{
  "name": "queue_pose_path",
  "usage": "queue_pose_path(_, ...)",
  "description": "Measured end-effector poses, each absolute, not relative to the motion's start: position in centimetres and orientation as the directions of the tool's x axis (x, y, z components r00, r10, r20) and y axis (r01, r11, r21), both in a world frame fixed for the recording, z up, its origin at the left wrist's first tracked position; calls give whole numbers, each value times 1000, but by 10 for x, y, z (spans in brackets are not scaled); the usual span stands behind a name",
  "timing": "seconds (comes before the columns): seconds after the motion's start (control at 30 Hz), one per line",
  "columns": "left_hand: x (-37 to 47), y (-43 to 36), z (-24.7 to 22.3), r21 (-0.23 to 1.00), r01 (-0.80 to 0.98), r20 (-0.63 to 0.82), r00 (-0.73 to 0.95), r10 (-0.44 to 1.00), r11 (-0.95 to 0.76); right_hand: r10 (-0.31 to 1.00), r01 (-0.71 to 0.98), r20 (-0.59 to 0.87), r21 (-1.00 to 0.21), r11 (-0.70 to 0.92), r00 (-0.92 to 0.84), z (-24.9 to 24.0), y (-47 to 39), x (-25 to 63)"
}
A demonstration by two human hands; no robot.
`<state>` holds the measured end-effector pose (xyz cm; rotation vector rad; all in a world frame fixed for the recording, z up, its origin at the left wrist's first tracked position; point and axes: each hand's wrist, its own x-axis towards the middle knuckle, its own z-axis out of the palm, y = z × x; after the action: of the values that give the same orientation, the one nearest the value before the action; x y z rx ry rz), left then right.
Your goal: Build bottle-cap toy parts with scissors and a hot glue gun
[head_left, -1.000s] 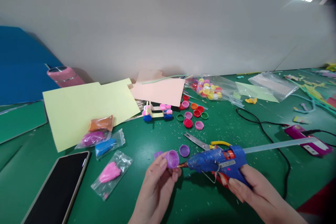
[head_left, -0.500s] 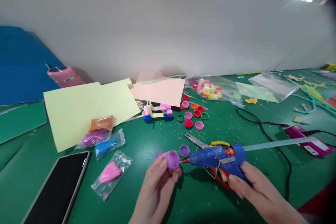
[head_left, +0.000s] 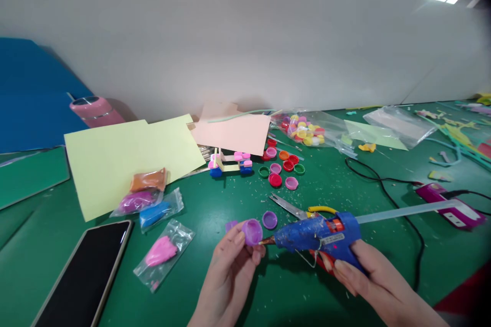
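Observation:
Between thumb and fingers, my left hand (head_left: 232,271) pinches a small purple bottle cap (head_left: 252,233), its hollow side turned toward me. My right hand (head_left: 370,273) is wrapped round the grip of a blue hot glue gun (head_left: 318,235), with a finger by the trigger. The gun's nozzle tip meets the lower right rim of the cap; a clear glue stick (head_left: 402,211) sticks out at its back. Another purple cap (head_left: 269,220) lies on the table just above the nozzle. Scissors (head_left: 289,207) with yellow and red handles lie behind the gun and are partly covered by it.
Loose coloured caps (head_left: 275,180) and a small stick-and-clay model (head_left: 230,163) lie further back. A phone (head_left: 84,276), bags of clay (head_left: 163,253) and yellow paper (head_left: 111,158) are at left. A black cable (head_left: 416,230) crosses the right side.
The glue gun has tilted and shifted slightly left and down, so its nozzle now touches the cap's lower rim. My left hand and the cap have hardly moved.

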<state>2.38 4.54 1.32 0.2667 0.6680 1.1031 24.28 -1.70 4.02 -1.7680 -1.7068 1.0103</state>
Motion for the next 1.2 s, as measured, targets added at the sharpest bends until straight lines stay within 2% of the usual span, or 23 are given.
queue_pose_path(0.43,25,44,14,519,-740,-366,259,894,427,975,587,-201,-802,-110,-92,43,-13,238)
queue_pose_path(0.57,24,44,15,518,-737,-370,264,891,434,984,595,-154,-800,-71,-91,43,-14,238)
queue_pose_path(0.73,23,46,14,498,-735,-392,284,875,461,996,669,-90,-741,-61,-9,41,-15,242)
queue_pose_path(0.9,23,45,12,492,-749,-380,274,884,443,995,693,-96,-717,-74,6,39,-14,243)
queue_pose_path(1.2,24,44,13,563,-712,-346,259,902,420,990,645,-138,-759,-88,-27,42,-13,237)
